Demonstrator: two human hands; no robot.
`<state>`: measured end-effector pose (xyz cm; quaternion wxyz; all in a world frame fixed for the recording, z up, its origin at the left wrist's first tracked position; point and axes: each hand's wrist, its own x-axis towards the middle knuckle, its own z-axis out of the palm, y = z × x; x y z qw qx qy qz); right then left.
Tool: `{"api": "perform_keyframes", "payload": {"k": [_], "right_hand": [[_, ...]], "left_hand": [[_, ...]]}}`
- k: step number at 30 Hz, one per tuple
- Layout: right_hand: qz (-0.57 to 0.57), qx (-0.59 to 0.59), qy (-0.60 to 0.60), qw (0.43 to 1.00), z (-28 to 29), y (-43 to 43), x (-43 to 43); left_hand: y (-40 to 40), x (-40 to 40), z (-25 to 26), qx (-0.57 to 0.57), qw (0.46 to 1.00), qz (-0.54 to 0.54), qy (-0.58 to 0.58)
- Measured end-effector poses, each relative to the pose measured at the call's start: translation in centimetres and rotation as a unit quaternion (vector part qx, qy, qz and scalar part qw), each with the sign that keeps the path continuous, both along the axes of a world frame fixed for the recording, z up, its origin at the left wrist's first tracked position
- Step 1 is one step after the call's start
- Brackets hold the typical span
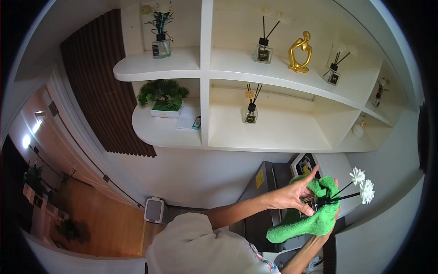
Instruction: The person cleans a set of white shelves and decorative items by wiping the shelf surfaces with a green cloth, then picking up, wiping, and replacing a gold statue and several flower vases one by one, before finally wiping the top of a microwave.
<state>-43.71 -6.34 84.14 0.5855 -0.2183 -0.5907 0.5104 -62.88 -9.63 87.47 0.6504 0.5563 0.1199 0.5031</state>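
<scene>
Off to the right, in front of me, both hands are around a small glass reed diffuser bottle (309, 202) with a black neck. Two white flowers (366, 191) on dark stems stick out of it, tilted right. My left hand (294, 193) grips the bottle with the thumb across its glass and the index finger raised. A fluffy green cloth (316, 222) wraps the bottle and hangs down to the left. My right hand (336, 213) holds the cloth and bottle from beneath, mostly hidden by the cloth, with a fingertip showing past its upper edge.
White wall shelves (273, 145) run above my hands. They hold several more diffusers (262, 54), a gold figurine (301, 53) and a potted artificial bonsai (164, 96). A dark grey cabinet-like appliance (255, 205) stands below, near a lidded bin (154, 209). A door (68, 133) is at left.
</scene>
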Motion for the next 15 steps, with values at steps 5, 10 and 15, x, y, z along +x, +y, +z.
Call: {"api": "perform_keyframes", "payload": {"k": [5,10,15], "right_hand": [[-0.155,0.036,-0.115,0.981,2.8,-1.6,-4.5],[-0.320,0.100,-0.018,0.942,1.6,-1.8,-7.0],[-0.267,0.069,0.016,0.961,0.5,-3.8,-11.1]], "left_hand": [[0.6,-0.3,-1.2,0.055,0.987,0.151,0.005],[-0.4,0.6,-0.1,0.077,0.963,0.257,0.033],[0.2,1.6,-0.6,0.116,0.910,0.398,0.017]]}}
